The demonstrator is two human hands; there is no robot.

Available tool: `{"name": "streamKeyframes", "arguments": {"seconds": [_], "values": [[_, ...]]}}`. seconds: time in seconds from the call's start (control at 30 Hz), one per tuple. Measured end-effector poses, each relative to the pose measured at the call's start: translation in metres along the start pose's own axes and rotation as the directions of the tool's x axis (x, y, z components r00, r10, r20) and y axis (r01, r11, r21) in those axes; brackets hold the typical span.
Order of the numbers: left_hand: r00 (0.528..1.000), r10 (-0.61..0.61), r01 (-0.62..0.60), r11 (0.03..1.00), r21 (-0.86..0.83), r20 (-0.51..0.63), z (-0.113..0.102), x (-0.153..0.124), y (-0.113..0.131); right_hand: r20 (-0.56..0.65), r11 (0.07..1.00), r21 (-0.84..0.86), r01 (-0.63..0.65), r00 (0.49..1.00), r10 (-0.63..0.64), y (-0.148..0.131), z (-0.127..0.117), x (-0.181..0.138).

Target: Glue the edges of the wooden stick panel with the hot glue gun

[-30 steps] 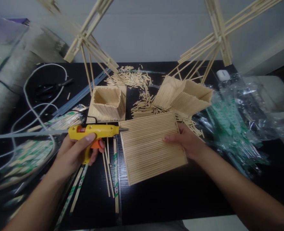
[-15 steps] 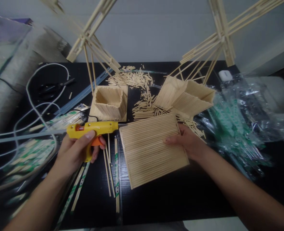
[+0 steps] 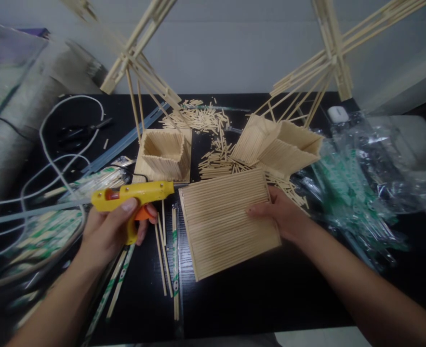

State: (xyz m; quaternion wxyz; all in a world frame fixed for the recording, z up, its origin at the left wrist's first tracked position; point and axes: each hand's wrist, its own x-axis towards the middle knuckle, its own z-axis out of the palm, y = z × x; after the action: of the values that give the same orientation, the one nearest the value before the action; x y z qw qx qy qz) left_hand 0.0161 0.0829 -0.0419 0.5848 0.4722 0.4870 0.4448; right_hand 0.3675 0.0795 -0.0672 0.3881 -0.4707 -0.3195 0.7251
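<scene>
While our left hand (image 3: 113,229) grips the yellow glue gun (image 3: 151,191) by its handle, fingers curled at the orange trigger (image 3: 142,213), our right hand (image 3: 283,212) grasps the stick panel (image 3: 223,226) at its right edge, thumb on the visible face. We hold this panel at a slant over the black table (image 3: 271,303), nearer to us than the square stick box (image 3: 166,164) and the angled stick structure (image 3: 283,154). The nozzle (image 3: 180,185) points towards the panel's upper left corner; we cannot tell whether the two touch. A translucent glue stick (image 3: 54,208) extends from the gun's rear. Below the gun we find loose sticks (image 3: 160,260) and a wrapped stick bundle (image 3: 176,284); cut stick pieces (image 3: 198,118) lie beyond the panel, and green-printed clear wrappers (image 3: 353,193) lie to the right
</scene>
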Motion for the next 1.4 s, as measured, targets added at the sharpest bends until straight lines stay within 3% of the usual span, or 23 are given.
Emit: {"name": "streamKeyframes", "arguments": {"seconds": [0.27,0.77,1.13,1.4], "values": [[0.996,0.083,-0.083,0.996,0.033,-0.028,0.002,-0.001,-0.008,-0.031,0.999,0.023,-0.04,0.999,0.041,-0.002,0.0,0.001],[0.999,0.047,-0.047,0.998,0.032,0.026,0.004,0.0,-0.006,-0.11,0.996,0.072,-0.058,0.992,0.066,-0.006,0.003,0.002],[0.994,0.074,-0.081,0.993,0.085,0.086,0.004,-0.001,-0.007,-0.137,0.996,0.082,-0.028,0.99,0.039,-0.006,-0.001,0.004],[0.981,0.053,-0.076,0.989,0.125,0.185,-0.012,-0.006,-0.023,-0.211,0.998,0.066,0.018,0.977,-0.004,-0.01,0.001,0.004]]}}
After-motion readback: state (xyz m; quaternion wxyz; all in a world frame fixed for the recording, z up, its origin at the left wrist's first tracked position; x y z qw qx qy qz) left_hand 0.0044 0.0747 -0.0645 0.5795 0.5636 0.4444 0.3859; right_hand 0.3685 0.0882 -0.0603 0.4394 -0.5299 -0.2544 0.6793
